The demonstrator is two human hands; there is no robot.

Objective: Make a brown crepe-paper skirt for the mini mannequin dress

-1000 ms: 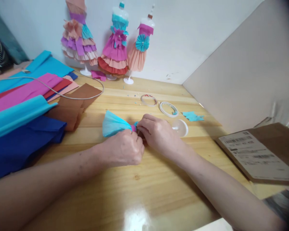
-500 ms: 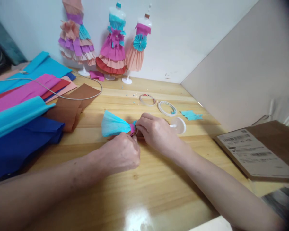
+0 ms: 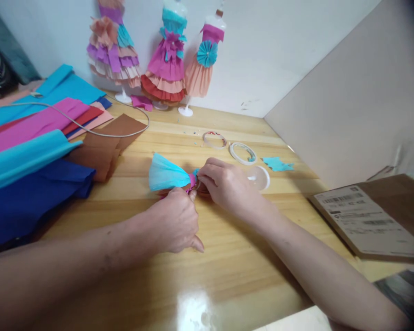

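A small dress form lies on its side on the table; its round white base (image 3: 260, 178) shows right of my right hand. Around it is brown paper, mostly hidden by my hands, and a fanned light-blue crepe paper piece (image 3: 167, 174) gathered at a magenta band (image 3: 192, 179). My left hand (image 3: 179, 223) is closed in a pinch at the band's near side, with the little finger stuck out. From the right, my right hand (image 3: 222, 181) pinches at the band's other end. Its fingertips cover most of what they grip.
Three dress forms in crepe paper dresses (image 3: 169, 59) stand along the wall. Crepe paper sheets (image 3: 34, 202) and a grey cable (image 3: 100, 134) lie left. Beyond my hands are two tape rolls (image 3: 243, 153), tiny beads and a blue scrap (image 3: 278, 164). A cardboard box (image 3: 376, 220) sits right.
My left hand's little finger has stretched out from the fist. Both hands stay at the band. The whole view has shifted slightly.
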